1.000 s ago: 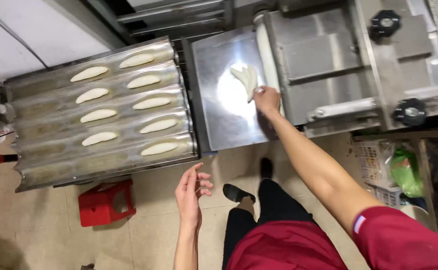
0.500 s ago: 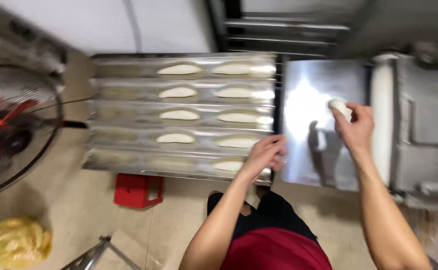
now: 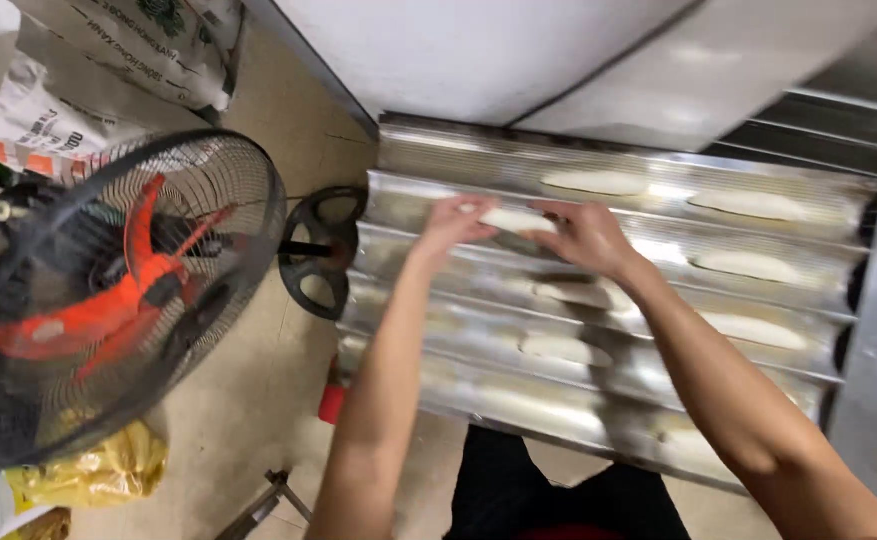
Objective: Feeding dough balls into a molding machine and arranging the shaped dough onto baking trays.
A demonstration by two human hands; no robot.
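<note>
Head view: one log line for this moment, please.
left hand and right hand: hold dough piece | over: corrugated metal tray | nearby: floor fan

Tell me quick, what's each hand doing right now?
Left hand: grip closed on one end of the pale elongated dough piece, over the ridged metal baking tray.
Right hand: grip closed on its other end.

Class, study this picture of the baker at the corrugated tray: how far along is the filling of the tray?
Done: shaped dough pieces already lie in the channels of the corrugated metal tray, such as one at the back and one further right. In hand: the left hand and right hand hold a dough piece over the second channel. Left: the tray's left end shows bare metal, though blur hides detail.
</note>
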